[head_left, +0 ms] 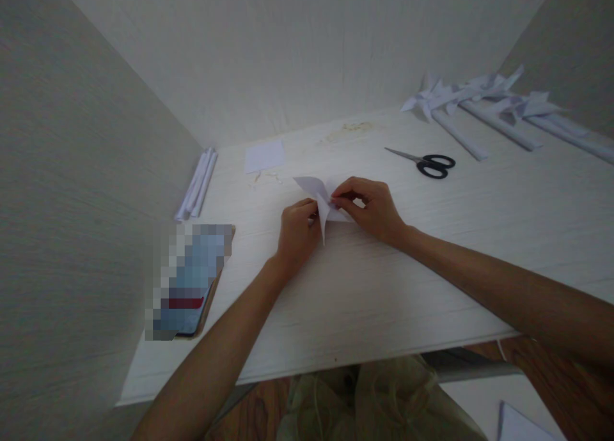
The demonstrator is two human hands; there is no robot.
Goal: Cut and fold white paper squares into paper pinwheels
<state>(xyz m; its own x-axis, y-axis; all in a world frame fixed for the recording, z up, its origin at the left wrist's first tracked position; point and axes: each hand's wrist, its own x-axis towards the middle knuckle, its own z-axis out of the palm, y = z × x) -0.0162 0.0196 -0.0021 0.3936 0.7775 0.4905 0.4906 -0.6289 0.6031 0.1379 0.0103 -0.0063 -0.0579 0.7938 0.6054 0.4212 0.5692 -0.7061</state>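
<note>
- Left hand (296,227) and right hand (371,206) both pinch a folded white paper piece (320,201) at mid-worktop (384,287), fingertips closed on its centre, likely to keep the folds together
- Paper points stick up and down, flaps loose
- Scissors (426,162) lie just beyond, blades shut
- Rolled paper sticks (197,184) rest against the left wall; finished paper pinwheels (484,99) lie far right

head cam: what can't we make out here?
- Head view: folded paper, middle hidden by left hand and right hand; grip points unclear.
- Flat object at left: pixelated blur.
- Paper rolls far right: cut by frame edge.
- Scraps near paper square: too small.
</note>
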